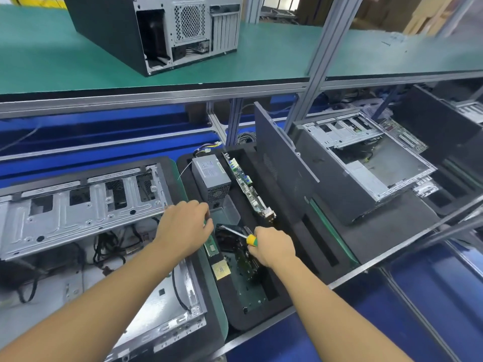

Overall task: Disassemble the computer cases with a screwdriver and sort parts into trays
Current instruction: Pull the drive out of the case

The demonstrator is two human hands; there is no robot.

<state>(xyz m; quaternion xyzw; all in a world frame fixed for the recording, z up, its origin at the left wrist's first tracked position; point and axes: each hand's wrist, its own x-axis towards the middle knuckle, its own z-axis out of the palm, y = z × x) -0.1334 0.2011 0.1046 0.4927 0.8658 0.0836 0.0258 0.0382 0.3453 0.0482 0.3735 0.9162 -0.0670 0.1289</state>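
An open computer case (78, 205) lies on its side at the left, its cables showing inside. My left hand (183, 228) is over the black foam tray (261, 317) beside the case, its fingers curled around a narrow green memory stick (211, 246) that stands on edge. My right hand (273, 246) grips a screwdriver (243, 235) with a yellow and green handle, its shaft pointing up and left over a green motherboard (245, 286) in the tray. A grey power supply (211, 176) and an upright circuit board (248, 189) sit in the tray's far slots.
A dark side panel (282, 163) leans upright to the right of the tray. Another stripped case (366, 158) lies on a tray at the right. A third case (156, 30) stands on the green upper shelf. Blue conveyor surfaces run behind and below.
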